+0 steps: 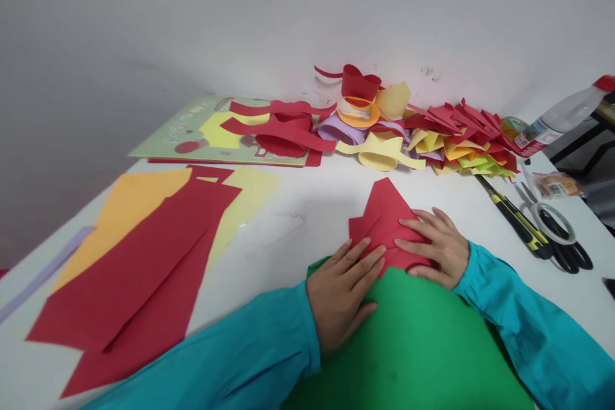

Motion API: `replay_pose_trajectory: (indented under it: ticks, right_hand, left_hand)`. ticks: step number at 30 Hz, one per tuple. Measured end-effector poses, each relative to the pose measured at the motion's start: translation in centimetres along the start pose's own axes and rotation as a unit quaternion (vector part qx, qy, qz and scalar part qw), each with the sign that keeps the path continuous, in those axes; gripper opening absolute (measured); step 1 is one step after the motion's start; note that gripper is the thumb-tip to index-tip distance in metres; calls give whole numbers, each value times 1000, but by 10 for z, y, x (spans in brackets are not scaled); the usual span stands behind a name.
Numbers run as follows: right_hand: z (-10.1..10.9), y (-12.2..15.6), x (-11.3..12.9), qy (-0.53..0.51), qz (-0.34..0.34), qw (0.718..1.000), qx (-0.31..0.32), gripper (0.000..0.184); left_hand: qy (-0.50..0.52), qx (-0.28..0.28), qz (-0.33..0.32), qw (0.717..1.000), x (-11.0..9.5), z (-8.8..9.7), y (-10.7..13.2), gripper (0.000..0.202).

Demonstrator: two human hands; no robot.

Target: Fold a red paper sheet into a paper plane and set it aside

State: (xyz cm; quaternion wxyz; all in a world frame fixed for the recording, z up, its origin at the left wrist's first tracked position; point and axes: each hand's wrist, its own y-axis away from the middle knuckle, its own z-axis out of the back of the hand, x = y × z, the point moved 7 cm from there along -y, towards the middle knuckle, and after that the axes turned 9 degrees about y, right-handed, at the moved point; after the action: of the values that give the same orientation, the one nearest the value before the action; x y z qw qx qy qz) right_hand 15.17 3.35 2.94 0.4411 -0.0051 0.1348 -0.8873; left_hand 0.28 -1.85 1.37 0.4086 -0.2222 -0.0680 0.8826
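Observation:
A folded red paper piece (pixel 384 211) with a pointed top lies on the white table, at the far edge of a large green sheet (pixel 423 333). My left hand (pixel 343 288) rests flat, its fingertips pressing the lower left of the red paper and its thumb over the green. From the other side, my right hand (pixel 435 246) lies with fingers spread across the right part of the same paper. Both hands are open, and teal sleeves cover the wrists. What lies under the fingers is hidden.
Red paper sheets (pixel 139 256) overlap orange and yellow ones at left. Curled paper cutouts (pixel 288 128) and folded paper shapes (pixel 461 134) are piled along the wall. A utility knife (pixel 521 224), black scissors (pixel 569 256), a tape roll (pixel 552 223) and a plastic bottle (pixel 562 115) stand or lie at right.

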Motion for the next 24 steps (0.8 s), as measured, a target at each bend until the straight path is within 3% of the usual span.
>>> replay_pose_trajectory:
  ticks: [9,13,18,24]
  right_hand:
    - [0,-1,2,13,-3,1000,12,49]
    - [4,-1,0,-6,-5,1000,-19,54]
    - [14,0,4,-41,32,995,-87,33]
    - [12,-1,6,-40,25,997,-67,31]
  left_hand:
    - [-13,11,-5,1000,0,0,-1,48]
    - [-19,12,-8,1000,0,0,-1,46]
    - [-2,3,-2,1000,0,0,-1,52]
    - [8,-5,-5,1000,0,1,-1,49]
